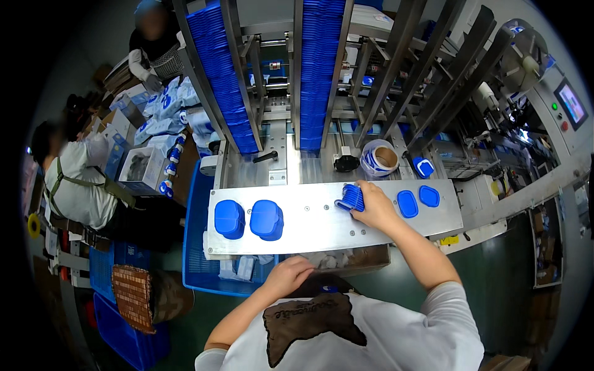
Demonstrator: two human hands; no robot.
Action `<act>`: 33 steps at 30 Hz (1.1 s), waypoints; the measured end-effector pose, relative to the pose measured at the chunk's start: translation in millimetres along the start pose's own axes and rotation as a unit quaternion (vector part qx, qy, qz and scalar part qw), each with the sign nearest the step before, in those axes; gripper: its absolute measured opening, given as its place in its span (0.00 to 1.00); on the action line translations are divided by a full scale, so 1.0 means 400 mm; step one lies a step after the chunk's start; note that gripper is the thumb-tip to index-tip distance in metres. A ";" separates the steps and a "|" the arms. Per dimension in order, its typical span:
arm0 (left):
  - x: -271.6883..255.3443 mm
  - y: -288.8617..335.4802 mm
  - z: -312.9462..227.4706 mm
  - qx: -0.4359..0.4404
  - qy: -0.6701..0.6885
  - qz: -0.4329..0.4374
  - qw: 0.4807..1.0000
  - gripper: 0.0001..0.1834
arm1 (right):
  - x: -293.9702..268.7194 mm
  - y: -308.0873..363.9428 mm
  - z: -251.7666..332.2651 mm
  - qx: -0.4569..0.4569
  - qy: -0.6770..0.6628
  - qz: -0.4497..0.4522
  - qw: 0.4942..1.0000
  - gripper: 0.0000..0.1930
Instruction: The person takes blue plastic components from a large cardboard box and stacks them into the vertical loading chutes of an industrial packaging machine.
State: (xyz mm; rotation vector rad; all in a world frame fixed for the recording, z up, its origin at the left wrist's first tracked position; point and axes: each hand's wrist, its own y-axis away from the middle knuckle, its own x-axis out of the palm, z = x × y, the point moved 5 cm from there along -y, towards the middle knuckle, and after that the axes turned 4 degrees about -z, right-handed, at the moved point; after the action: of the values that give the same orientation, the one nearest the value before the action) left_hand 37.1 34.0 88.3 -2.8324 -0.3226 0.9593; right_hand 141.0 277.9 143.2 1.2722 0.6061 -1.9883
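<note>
My right hand (375, 207) grips a short stack of blue plastic lids (351, 198), tilted over the metal plate (303, 232). Just right of it, two single blue lids, one nearer (407, 204) and one farther (429, 196), lie flat on the plate. At the plate's left end stand two taller stacks of blue lids, a left one (229, 219) and a right one (266, 221). My left hand (289, 275) is in front of the plate's near edge, fingers loosely extended, with nothing visible in it.
Upright metal chutes hold tall columns of blue lids (320, 74) behind the plate. A label roll (378, 159) sits behind my right hand. Below the plate are a blue crate (195, 260) and a cardboard box (371, 260). Two people work at the left; a control screen (570, 104) is far right.
</note>
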 end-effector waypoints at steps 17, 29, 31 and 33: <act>-0.116 -0.123 -0.127 0.143 -0.180 -0.311 0.922 0.12 | 0.062 0.074 0.176 -0.131 -0.272 -0.068 0.951 0.31; -0.298 0.041 -0.080 0.035 -0.087 -0.549 0.830 0.10 | -0.305 -0.218 0.394 -0.478 0.119 -0.208 0.845 0.27; -0.338 0.086 -0.077 0.029 -0.106 -0.559 0.822 0.10 | -0.595 -0.296 0.464 -0.454 0.025 -0.435 0.777 0.28; -0.326 0.119 -0.058 0.045 -0.143 -0.504 0.850 0.10 | -0.808 -0.335 0.525 -0.397 0.057 -0.630 0.665 0.30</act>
State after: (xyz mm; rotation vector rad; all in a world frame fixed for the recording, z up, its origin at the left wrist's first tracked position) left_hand -42.2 -45.1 173.4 -1.9018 -1.5286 1.0269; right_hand 6.8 316.1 526.7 0.2834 2.5935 -1.9957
